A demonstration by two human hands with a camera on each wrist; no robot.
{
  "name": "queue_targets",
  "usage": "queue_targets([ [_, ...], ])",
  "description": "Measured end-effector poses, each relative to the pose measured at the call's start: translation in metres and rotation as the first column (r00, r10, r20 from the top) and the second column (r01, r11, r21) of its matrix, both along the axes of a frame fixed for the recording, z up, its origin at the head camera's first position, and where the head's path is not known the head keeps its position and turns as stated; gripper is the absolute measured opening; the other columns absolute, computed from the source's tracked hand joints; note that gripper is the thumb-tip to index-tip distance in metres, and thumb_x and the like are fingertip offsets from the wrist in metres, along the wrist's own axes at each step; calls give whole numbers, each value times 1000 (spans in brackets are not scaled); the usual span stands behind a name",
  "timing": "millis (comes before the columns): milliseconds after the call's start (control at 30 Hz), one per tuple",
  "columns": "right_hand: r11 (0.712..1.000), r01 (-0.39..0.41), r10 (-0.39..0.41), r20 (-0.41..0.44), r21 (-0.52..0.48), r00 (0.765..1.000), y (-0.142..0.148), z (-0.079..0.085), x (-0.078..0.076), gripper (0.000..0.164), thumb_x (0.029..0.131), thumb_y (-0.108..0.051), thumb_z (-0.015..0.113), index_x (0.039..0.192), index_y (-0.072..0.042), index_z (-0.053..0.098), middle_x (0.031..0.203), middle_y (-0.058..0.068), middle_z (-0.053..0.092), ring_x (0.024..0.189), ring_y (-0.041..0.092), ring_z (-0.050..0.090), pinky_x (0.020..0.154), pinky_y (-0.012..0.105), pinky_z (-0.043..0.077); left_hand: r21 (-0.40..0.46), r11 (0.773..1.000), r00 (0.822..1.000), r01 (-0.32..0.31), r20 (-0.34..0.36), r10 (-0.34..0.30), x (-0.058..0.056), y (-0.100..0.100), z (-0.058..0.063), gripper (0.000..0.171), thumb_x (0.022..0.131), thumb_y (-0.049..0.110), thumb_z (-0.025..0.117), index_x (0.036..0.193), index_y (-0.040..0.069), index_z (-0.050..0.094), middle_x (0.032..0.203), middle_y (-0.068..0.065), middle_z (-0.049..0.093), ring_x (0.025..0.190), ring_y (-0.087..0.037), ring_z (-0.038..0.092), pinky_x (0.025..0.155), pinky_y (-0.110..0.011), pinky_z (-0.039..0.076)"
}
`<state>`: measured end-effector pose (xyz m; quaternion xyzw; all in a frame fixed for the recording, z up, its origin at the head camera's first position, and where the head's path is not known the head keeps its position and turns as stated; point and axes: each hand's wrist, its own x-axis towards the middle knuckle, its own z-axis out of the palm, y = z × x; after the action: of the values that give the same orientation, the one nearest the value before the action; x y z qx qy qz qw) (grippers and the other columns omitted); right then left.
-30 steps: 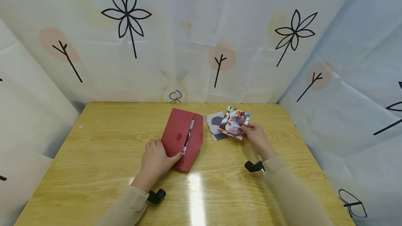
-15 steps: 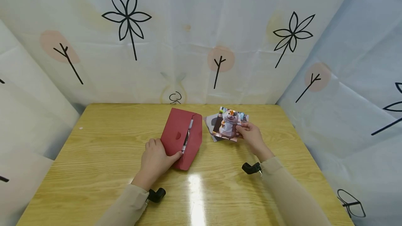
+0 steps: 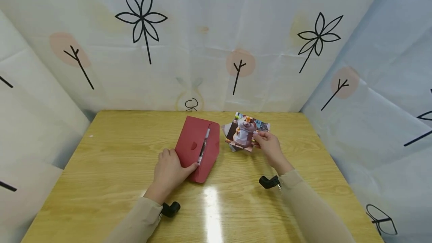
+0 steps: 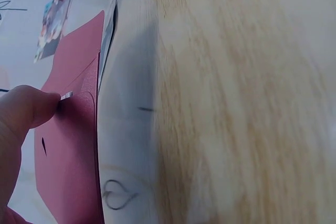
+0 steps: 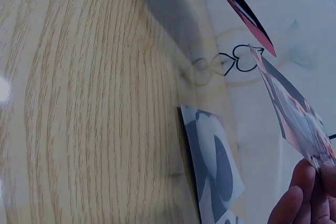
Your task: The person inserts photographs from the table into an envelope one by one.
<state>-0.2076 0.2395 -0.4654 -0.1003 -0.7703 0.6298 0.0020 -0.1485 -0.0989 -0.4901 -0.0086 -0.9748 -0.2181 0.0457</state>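
My left hand (image 3: 170, 170) grips the near left side of a red paper envelope (image 3: 189, 134), its thumb lying over the front at the slit opening. White and dark printed edges show inside that slit. The envelope is raised off the table in the left wrist view. On the right, my right hand (image 3: 270, 147) pinches a glossy photo card (image 3: 243, 132) by its right edge, with a plump cartoon animal printed on it. A grey and white card (image 5: 215, 161) lies on the table below, mostly covered by the photo card in the head view.
Both hands work over a wooden table (image 3: 121, 153), near its back edge. Pale cloth (image 3: 202, 48) with line-drawn flowers hangs behind and at both sides. Each wrist wears a small black camera, such as the left one (image 3: 171, 209).
My right hand has moved a little to the left with the photo card, which now overlaps more of the grey and white card. The left hand keeps its grip on the envelope.
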Motion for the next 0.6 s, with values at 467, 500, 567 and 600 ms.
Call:
queue_targets([
  [467, 997, -24, 19, -60, -77, 998, -16, 5, 0, 26, 98, -19, 59, 111, 3, 56, 105, 21, 64, 76, 14, 65, 84, 47, 51, -22, 1000, 1000, 2, -18, -2, -3, 1, -1, 90, 70, 69, 68, 107, -11, 51, 99, -19, 47, 89, -32, 44, 68, -42, 48],
  [500, 997, -27, 22, -62, -72, 998, -17, 5, 0, 27, 98, -20, 59, 111, 3, 56, 105, 20, 65, 76, 14, 65, 85, 48, 51, -20, 1000, 1000, 0, -21, 0, -4, 2, 0, 90, 70, 69, 69, 107, -11, 51, 99, -19, 46, 90, -32, 44, 68, -42, 48],
  [567, 997, -28, 23, -65, -75, 998, -20, 7, -1, 26, 97, -20, 59, 111, 2, 56, 102, 17, 66, 76, 14, 65, 85, 50, 50, -16, 1000, 1000, -3, -25, 3, -5, 2, 0, 90, 70, 69, 69, 107, -11, 50, 99, -19, 46, 90, -32, 45, 67, -42, 48],
  [600, 997, -31, 26, -69, -72, 997, -21, 7, -1, 27, 97, -20, 59, 111, 3, 55, 101, 16, 66, 76, 15, 66, 86, 51, 50, -13, 1000, 1000, -5, -25, 5, -5, 3, 0, 90, 70, 68, 69, 107, -11, 50, 99, -19, 46, 89, -32, 45, 67, -42, 48],
])
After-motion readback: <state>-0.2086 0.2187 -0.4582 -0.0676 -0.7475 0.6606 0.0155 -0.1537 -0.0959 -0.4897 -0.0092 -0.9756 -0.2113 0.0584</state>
